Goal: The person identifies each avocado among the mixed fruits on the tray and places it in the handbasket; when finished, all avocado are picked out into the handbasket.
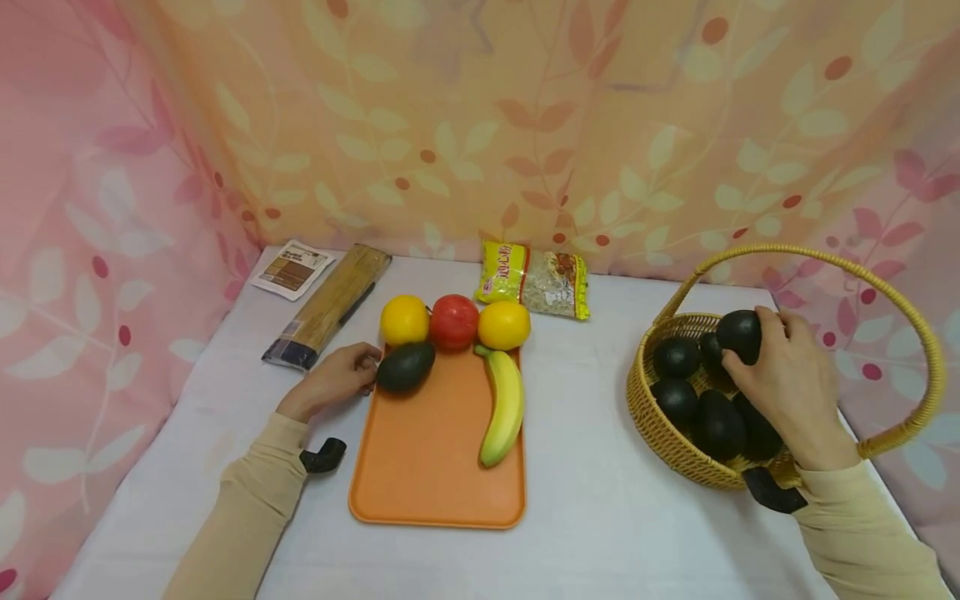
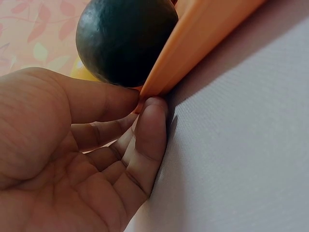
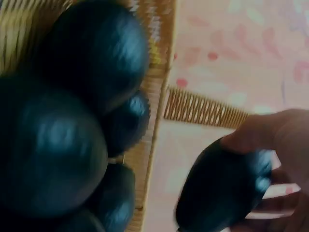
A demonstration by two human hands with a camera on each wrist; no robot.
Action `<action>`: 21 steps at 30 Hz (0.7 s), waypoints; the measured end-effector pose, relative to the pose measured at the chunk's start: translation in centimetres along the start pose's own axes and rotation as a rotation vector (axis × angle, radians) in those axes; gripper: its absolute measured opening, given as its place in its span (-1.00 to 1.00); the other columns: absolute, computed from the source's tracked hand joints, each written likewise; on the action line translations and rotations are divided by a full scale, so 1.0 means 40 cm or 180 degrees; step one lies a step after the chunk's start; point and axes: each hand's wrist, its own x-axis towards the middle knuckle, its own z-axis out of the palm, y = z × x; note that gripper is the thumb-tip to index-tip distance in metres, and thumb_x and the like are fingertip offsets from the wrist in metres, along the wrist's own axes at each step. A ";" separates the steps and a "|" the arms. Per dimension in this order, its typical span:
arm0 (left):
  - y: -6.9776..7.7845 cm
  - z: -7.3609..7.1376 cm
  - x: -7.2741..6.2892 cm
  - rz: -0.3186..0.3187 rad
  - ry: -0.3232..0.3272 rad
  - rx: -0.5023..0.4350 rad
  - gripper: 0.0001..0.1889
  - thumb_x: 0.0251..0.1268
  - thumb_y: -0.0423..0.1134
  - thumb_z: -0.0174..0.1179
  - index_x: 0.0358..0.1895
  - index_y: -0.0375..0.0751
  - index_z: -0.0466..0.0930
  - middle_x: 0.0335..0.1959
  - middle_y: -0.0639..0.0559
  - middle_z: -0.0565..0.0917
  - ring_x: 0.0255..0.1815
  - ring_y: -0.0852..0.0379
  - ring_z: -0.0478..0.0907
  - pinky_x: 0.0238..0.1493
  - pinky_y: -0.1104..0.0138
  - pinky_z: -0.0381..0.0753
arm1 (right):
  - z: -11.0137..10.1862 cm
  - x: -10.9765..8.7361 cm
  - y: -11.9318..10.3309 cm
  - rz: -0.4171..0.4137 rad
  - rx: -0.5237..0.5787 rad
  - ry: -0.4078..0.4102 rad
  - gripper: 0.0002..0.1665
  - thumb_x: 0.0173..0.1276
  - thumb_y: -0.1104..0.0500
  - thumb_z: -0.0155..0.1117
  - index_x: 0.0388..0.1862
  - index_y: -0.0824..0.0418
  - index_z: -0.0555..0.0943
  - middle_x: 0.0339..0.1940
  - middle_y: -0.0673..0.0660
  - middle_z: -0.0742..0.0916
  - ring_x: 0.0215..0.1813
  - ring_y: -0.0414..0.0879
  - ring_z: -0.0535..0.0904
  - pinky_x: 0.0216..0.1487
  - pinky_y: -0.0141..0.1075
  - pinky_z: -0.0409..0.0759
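My left hand (image 1: 341,379) is at the left rim of the orange tray (image 1: 435,467); in the left wrist view its thumb and forefinger pinch that rim. Just beside these fingers, a dark green avocado (image 1: 406,367) lies on the tray. My right hand (image 1: 795,383) grips another avocado (image 3: 224,186) between thumb and fingers, over the wicker basket (image 1: 648,421). Several more avocados (image 1: 718,425) fill the basket below. On the tray, a banana (image 1: 504,408) lies along the right side, with a red fruit (image 1: 453,322) between two yellow fruits (image 1: 504,325) at the far end.
The basket's tall handle (image 1: 900,308) arches beside my right hand. Behind the tray lies a yellow food packet (image 1: 534,279). At the back left are a long pack of noodles (image 1: 330,304) and a small white-and-brown packet (image 1: 292,269). Patterned curtains enclose the white table (image 1: 577,500).
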 end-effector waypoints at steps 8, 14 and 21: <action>-0.004 0.002 0.002 -0.0011 -0.0027 -0.0040 -0.64 0.33 -0.40 -0.04 0.14 -0.48 0.42 -0.34 -0.15 0.62 -0.43 0.15 0.56 -0.24 0.32 0.54 | -0.023 -0.019 0.072 0.0459 -0.0327 -0.0818 -0.16 0.15 0.11 0.37 0.25 0.57 0.27 0.02 0.68 0.43 -0.09 0.61 0.40 -0.24 0.44 0.40; -0.003 -0.003 -0.001 -0.0014 0.0014 -0.0024 -0.64 0.33 -0.40 -0.06 0.14 -0.48 0.43 -0.34 -0.15 0.62 -0.43 0.15 0.56 -0.23 0.32 0.53 | -0.026 -0.004 0.092 0.0354 -0.0326 -0.0915 -0.23 0.16 0.13 0.35 0.16 0.58 0.28 -0.11 0.69 0.45 -0.16 0.60 0.42 -0.30 0.39 0.40; -0.008 0.002 -0.001 -0.0017 -0.0017 -0.0058 -0.64 0.32 -0.40 -0.04 0.14 -0.47 0.43 -0.33 -0.15 0.63 -0.43 0.17 0.56 -0.26 0.34 0.55 | -0.013 0.024 0.114 0.0406 -0.0491 -0.1357 -0.32 0.15 0.13 0.33 -0.02 0.62 0.29 -0.26 0.69 0.46 -0.44 0.49 0.46 -0.62 0.17 0.41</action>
